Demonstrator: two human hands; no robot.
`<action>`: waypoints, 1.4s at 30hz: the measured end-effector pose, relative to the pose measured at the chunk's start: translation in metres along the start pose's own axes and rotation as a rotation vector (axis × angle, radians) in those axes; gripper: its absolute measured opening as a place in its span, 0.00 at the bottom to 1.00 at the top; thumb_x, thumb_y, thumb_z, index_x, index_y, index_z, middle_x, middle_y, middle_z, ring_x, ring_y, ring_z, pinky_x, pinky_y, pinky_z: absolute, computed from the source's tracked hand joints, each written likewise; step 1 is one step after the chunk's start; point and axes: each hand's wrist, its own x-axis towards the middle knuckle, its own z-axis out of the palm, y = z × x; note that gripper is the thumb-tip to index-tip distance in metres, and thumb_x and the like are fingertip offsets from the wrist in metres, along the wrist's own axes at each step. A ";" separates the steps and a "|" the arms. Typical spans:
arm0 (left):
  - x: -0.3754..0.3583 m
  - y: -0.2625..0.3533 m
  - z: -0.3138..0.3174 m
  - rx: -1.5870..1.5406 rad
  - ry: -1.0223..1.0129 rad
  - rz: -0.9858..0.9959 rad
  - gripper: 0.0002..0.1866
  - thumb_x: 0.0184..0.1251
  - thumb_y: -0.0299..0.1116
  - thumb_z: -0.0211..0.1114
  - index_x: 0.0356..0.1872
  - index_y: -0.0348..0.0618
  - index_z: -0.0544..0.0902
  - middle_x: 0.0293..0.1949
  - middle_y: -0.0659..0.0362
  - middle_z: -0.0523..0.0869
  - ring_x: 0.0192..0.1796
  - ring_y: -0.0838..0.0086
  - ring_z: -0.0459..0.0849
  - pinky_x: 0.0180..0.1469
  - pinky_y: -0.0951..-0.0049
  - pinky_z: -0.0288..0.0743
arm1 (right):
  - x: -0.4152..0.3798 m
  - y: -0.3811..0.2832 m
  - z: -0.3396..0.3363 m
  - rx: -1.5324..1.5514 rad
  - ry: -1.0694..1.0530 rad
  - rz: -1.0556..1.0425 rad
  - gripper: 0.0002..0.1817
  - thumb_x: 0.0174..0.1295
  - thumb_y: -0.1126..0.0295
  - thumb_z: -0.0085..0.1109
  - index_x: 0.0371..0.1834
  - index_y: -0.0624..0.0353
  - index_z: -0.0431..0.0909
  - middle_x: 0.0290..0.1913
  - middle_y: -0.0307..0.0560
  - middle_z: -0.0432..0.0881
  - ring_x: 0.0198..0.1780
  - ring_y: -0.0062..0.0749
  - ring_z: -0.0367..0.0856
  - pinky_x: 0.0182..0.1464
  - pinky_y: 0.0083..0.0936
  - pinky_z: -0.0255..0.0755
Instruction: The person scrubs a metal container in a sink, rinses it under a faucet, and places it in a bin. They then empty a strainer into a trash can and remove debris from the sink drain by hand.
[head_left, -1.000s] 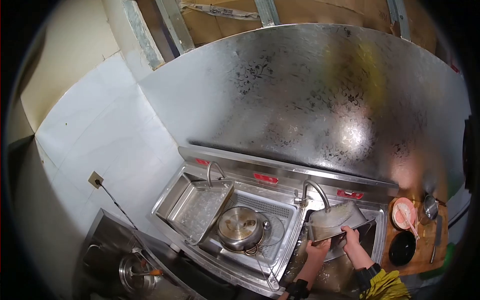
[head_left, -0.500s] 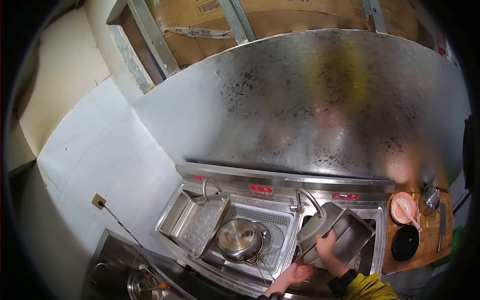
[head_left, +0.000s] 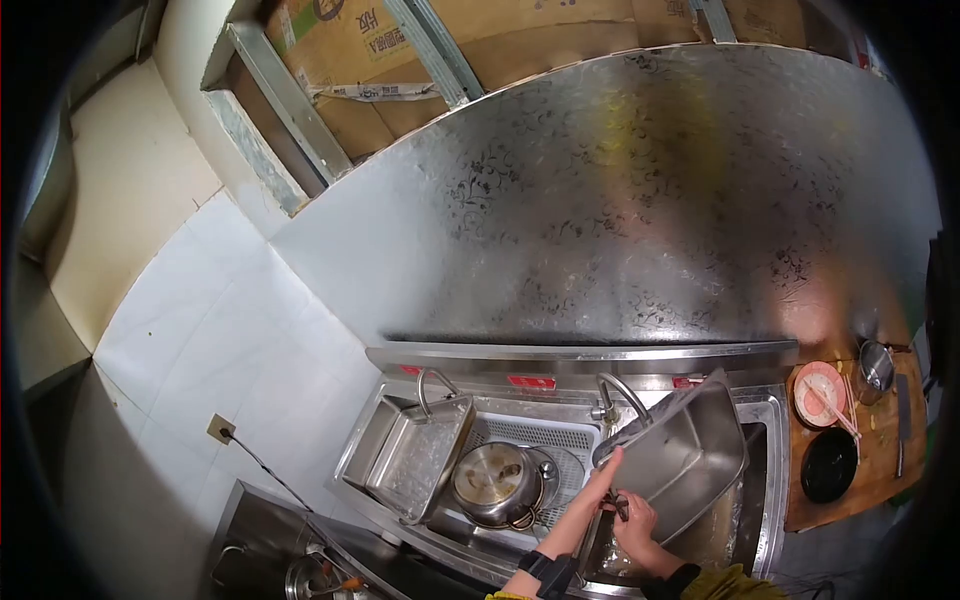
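A deep rectangular steel pan (head_left: 690,450) stands tilted in the right-hand sink (head_left: 765,500), its inside facing me. My left hand (head_left: 611,464) reaches up against the pan's left side, under the faucet; its fingers are hidden. Just below, my right hand (head_left: 637,520) is closed at the pan's near left rim, fingers curled. A small dark patch shows between those fingers, too small to make out. The curved faucet (head_left: 628,392) hangs over the pan's left rim. Wet, shiny patches show in the sink below.
Left of the sink, a steel pot (head_left: 492,484) sits in a white perforated basket (head_left: 572,437). Another rectangular steel pan (head_left: 425,455) leans farther left. On the right, a wooden board (head_left: 870,450) holds a pink-rimmed plate (head_left: 820,394), a black bowl (head_left: 829,465) and a knife (head_left: 902,410).
The pan has turned and tipped so more of its inside shows. My left hand has moved up to its left side; my right hand has shifted down and left along the rim.
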 end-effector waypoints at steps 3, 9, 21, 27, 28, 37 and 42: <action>0.053 -0.066 -0.003 0.038 0.125 0.314 0.36 0.42 0.34 0.64 0.56 0.33 0.60 0.43 0.48 0.74 0.45 0.64 0.74 0.45 0.73 0.70 | -0.005 0.016 -0.007 -0.040 -0.089 -0.124 0.24 0.29 0.76 0.55 0.38 0.57 0.72 0.35 0.44 0.74 0.37 0.39 0.73 0.36 0.34 0.68; -0.011 -0.072 0.017 0.252 0.380 0.759 0.30 0.39 0.16 0.53 0.52 0.46 0.70 0.49 0.48 0.72 0.52 0.60 0.70 0.55 0.70 0.62 | -0.005 0.031 -0.039 0.255 -0.412 -0.016 0.21 0.38 0.69 0.63 0.39 0.58 0.71 0.39 0.44 0.74 0.38 0.32 0.74 0.37 0.27 0.70; -0.064 -0.118 0.053 0.130 0.362 0.810 0.22 0.55 0.25 0.55 0.54 0.47 0.69 0.62 0.44 0.50 0.58 0.53 0.62 0.55 0.66 0.64 | 0.103 0.080 -0.103 0.935 0.136 0.957 0.23 0.30 0.79 0.54 0.37 0.63 0.69 0.31 0.45 0.74 0.34 0.36 0.74 0.39 0.31 0.70; -0.076 -0.163 0.058 -0.493 0.072 0.034 0.42 0.56 0.21 0.56 0.65 0.56 0.39 0.57 0.51 0.63 0.53 0.58 0.70 0.51 0.61 0.69 | 0.083 0.068 -0.079 0.818 -0.066 0.758 0.19 0.30 0.83 0.52 0.33 0.65 0.71 0.30 0.45 0.76 0.32 0.34 0.76 0.36 0.26 0.70; -0.084 -0.159 0.052 -0.614 -0.011 -0.218 0.42 0.56 0.22 0.56 0.65 0.57 0.37 0.58 0.50 0.63 0.53 0.57 0.71 0.49 0.59 0.70 | 0.075 0.077 -0.066 0.738 -0.084 0.721 0.16 0.32 0.82 0.53 0.31 0.66 0.72 0.29 0.44 0.76 0.31 0.32 0.76 0.35 0.24 0.69; 0.033 -0.297 0.054 -1.487 -0.470 -0.685 0.20 0.59 0.35 0.53 0.54 0.44 0.67 0.57 0.48 0.62 0.54 0.58 0.67 0.53 0.62 0.65 | 0.061 0.065 -0.077 0.626 -0.181 0.674 0.28 0.34 0.87 0.56 0.46 0.64 0.66 0.42 0.47 0.74 0.44 0.34 0.73 0.47 0.29 0.67; 0.061 -0.291 0.093 -1.298 -0.343 -0.789 0.23 0.58 0.48 0.45 0.54 0.51 0.68 0.56 0.58 0.68 0.59 0.63 0.62 0.57 0.52 0.53 | 0.037 0.102 -0.140 0.963 -0.196 0.930 0.32 0.28 0.86 0.58 0.47 0.65 0.67 0.38 0.47 0.75 0.41 0.36 0.74 0.44 0.28 0.68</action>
